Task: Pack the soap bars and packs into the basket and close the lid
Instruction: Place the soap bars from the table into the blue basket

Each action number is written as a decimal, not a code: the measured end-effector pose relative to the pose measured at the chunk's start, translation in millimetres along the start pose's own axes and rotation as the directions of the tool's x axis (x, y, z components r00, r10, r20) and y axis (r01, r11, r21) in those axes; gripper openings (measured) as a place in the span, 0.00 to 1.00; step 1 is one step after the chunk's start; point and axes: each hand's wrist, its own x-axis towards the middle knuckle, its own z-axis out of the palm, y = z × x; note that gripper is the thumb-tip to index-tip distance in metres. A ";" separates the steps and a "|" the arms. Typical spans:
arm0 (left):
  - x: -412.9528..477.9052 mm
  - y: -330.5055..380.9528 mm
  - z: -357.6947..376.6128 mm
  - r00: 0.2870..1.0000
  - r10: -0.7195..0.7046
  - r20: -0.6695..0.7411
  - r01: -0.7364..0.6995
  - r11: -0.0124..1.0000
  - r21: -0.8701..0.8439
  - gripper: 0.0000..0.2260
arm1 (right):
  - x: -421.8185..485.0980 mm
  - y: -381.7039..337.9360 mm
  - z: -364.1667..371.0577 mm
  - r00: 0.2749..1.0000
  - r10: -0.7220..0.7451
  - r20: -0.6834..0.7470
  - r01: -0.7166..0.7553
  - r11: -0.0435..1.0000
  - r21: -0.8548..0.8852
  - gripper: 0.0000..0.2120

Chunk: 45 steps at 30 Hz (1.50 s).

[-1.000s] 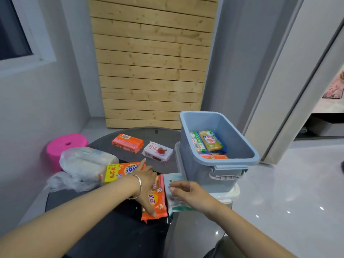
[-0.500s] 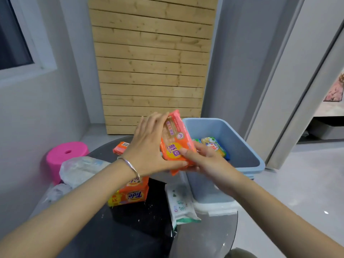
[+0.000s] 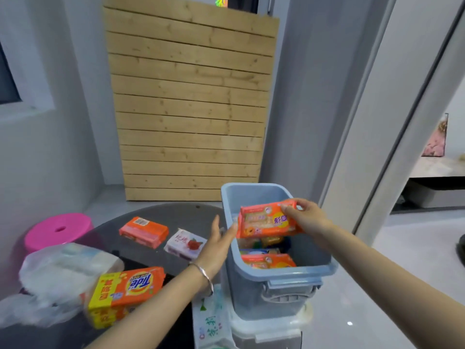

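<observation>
Now the right hand (image 3: 308, 219) pinches the orange soap pack (image 3: 268, 220) by one end, held flat above the open basket (image 3: 299, 275), lined up to drop in. Meanwhile the left hand (image 3: 216, 244), fingers straight, guards its other end; the Tide pack (image 3: 125, 290) waits on the table (image 3: 161, 212).

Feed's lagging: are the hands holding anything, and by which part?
The right hand pinches the orange soap pack by its right end, over the basket. The left hand is open, holding nothing.
</observation>
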 end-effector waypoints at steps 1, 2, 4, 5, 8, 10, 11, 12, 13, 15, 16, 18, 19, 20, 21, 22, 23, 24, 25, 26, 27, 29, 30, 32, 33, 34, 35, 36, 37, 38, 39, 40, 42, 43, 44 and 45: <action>2.5 -4.5 4.0 1.000 0.002 0.005 -0.002 0.999 -0.050 0.25 | 6.5 2.9 6.3 0.998 0.030 0.049 -0.027 0.998 -0.063 0.12; 4.1 -7.9 6.4 1.000 0.009 0.007 -0.009 0.997 -0.080 0.21 | 10.8 5.3 12.6 0.992 0.072 0.104 -0.059 0.991 -0.117 0.13; 7.0 -11.7 8.2 0.999 0.044 -0.004 -0.044 0.995 -0.092 0.17 | 15.2 9.8 21.5 0.965 0.188 0.185 -0.157 0.973 -0.172 0.13; 7.9 -12.1 8.6 0.998 0.060 -0.003 -0.060 0.992 -0.108 0.17 | 16.0 12.0 23.6 0.946 0.246 0.212 -0.206 0.959 -0.193 0.13; 9.2 -12.7 9.3 0.997 0.072 -0.004 -0.072 0.988 -0.136 0.15 | 17.8 18.3 23.9 0.907 0.328 0.264 -0.220 0.904 -0.367 0.15; 9.7 -13.6 10.0 0.998 0.064 -0.002 -0.064 0.989 -0.137 0.14 | 17.0 18.5 23.0 0.891 0.340 0.301 -0.176 0.870 -0.460 0.16; 9.7 -14.5 10.0 0.998 0.059 0.000 -0.059 0.989 -0.139 0.14 | 15.7 17.7 22.1 0.884 0.346 0.314 -0.165 0.860 -0.484 0.16; 9.2 -14.2 9.6 0.999 0.051 0.000 -0.051 0.989 -0.138 0.14 | 14.9 16.7 20.8 0.877 0.353 0.325 -0.159 0.853 -0.498 0.16; 8.3 -12.7 9.3 0.999 0.043 0.003 -0.042 0.989 -0.142 0.14 | 14.5 16.0 19.1 0.872 0.359 0.333 -0.157 0.849 -0.505 0.17; 6.4 -10.3 7.7 1.000 0.021 0.009 -0.020 0.990 -0.137 0.17 | 13.3 14.2 15.3 0.872 0.359 0.332 -0.156 0.848 -0.506 0.19; 4.6 -8.2 4.9 1.000 0.011 -0.001 -0.011 0.993 -0.120 0.19 | 11.8 12.5 13.9 0.878 0.352 0.324 -0.153 0.849 -0.506 0.21; 1.9 -2.6 -7.7 0.999 -0.001 -0.048 -0.001 1.000 -0.030 0.23 | 7.8 6.6 11.3 0.905 0.304 0.298 -0.113 0.847 -0.519 0.23; 1.6 -0.8 -19.9 0.997 0.002 -0.080 -0.001 1.000 0.015 0.24 | 6.1 1.2 10.8 0.925 0.253 0.284 -0.066 0.842 -0.535 0.24; 2.3 0.0 -35.4 0.993 0.005 -0.114 0.001 0.998 0.056 0.24 | 4.5 -5.7 10.4 0.946 0.184 0.267 -0.011 0.841 -0.541 0.23; 4.2 0.5 -52.9 0.989 0.010 -0.144 0.004 0.995 0.098 0.22 | 1.8 -14.2 10.2 0.963 0.100 0.249 0.046 0.852 -0.522 0.21; 6.1 -0.5 -74.7 0.984 0.006 -0.178 0.019 0.990 0.140 0.21 | -2.7 -25.4 14.2 0.972 0.013 0.234 0.102 0.875 -0.474 0.18; 8.3 -1.4 -96.1 0.976 -0.007 -0.216 0.044 0.985 0.169 0.21 | -8.2 -37.3 20.7 0.972 -0.063 0.225 0.153 0.899 -0.409 0.15; 11.2 -2.8 -117.3 0.966 -0.027 -0.256 0.077 0.979 0.188 0.20 | -14.3 -49.5 30.1 0.965 -0.127 0.229 0.201 0.919 -0.339 0.13; 14.3 -3.9 -136.8 0.955 -0.042 -0.293 0.107 0.972 0.208 0.19 | -19.8 -60.9 43.3 0.953 -0.173 0.247 0.241 0.929 -0.279 0.11; 16.8 -5.5 -155.7 0.944 -0.058 -0.326 0.138 0.963 0.230 0.19 | -23.7 -70.6 61.2 0.938 -0.201 0.282 0.272 0.931 -0.242 0.10; 19.9 -7.7 -173.8 0.935 -0.069 -0.347 0.165 0.953 0.256 0.18 | -26.3 -78.1 83.6 0.920 -0.212 0.330 0.296 0.927 -0.231 0.10; 28.3 -12.3 -200.0 0.929 -0.086 -0.361 0.208 0.926 0.314 0.19 | -25.9 -83.8 130.2 0.877 -0.180 0.445 0.331 0.897 -0.291 0.13; 32.0 -14.5 -210.1 0.928 -0.096 -0.361 0.229 0.909 0.347 0.20 | -23.0 -81.4 155.1 0.851 -0.138 0.506 0.343 0.877 -0.338 0.17; 36.4 -18.5 -221.5 0.928 -0.103 -0.359 0.258 0.871 0.418 0.18 | -13.7 -68.8 200.8 0.802 -0.033 0.596 0.350 0.835 -0.425 0.25; 38.6 -21.9 -227.4 0.927 -0.111 -0.359 0.277 0.846 0.455 0.16 | -7.6 -60.4 222.8 0.788 0.009 0.616 0.353 0.813 -0.463 0.29; 40.8 -25.3 -232.7 0.928 -0.114 -0.356 0.289 0.824 0.488 0.15 | -1.0 -51.0 242.2 0.783 0.034 0.621 0.360 0.788 -0.499 0.32; 42.8 -27.8 -236.5 0.932 -0.114 -0.345 0.288 0.810 0.510 0.14 | 6.1 -41.3 257.4 0.787 0.048 0.616 0.364 0.769 -0.526 0.34; 43.9 -30.1 -240.1 0.934 -0.123 -0.336 0.293 0.803 0.520 0.14 | 12.6 -31.6 269.8 0.793 0.057 0.606 0.355 0.766 -0.536 0.35; 45.7 -32.6 -247.1 0.937 -0.121 -0.327 0.287 0.802 0.525 0.15 | 20.2 -23.2 283.8 0.802 0.065 0.594 0.333 0.777 -0.534 0.35; 47.1 -35.1 -251.2 0.937 -0.123 -0.326 0.288 0.801 0.525 0.17 | 26.8 -15.6 292.8 0.813 0.075 0.578 0.305 0.791 -0.531 0.36; 48.9 -38.7 -255.0 0.935 -0.131 -0.329 0.295 0.803 0.518 0.18 | 32.9 -8.8 300.5 0.821 0.082 0.566 0.287 0.797 -0.531 0.36; 50.5 -42.7 -258.5 0.936 -0.136 -0.325 0.294 0.809 0.509 0.18 | 38.8 -2.7 308.1 0.827 0.081 0.556 0.283 0.795 -0.537 0.35; 51.3 -48.7 -258.7 0.939 -0.145 -0.311 0.289 0.823 0.489 0.14 | 46.7 8.0 317.5 0.846 0.053 0.531 0.312 0.758 -0.572 0.35; 51.9 -50.4 -259.3 0.940 -0.149 -0.306 0.286 0.833 0.474 0.13 | 49.8 11.1 322.2 0.855 0.023 0.517 0.334 0.740 -0.585 0.36; 52.2 -52.3 -259.3 0.943 -0.152 -0.295 0.280 0.842 0.461 0.14 | 51.4 12.7 325.0 0.862 -0.004 0.506 0.345 0.737 -0.582 0.36; 53.6 -53.7 -260.9 0.945 -0.144 -0.294 0.269 0.854 0.446 0.17 | 53.4 11.7 328.0 0.863 -0.024 0.504 0.352 0.743 -0.569 0.35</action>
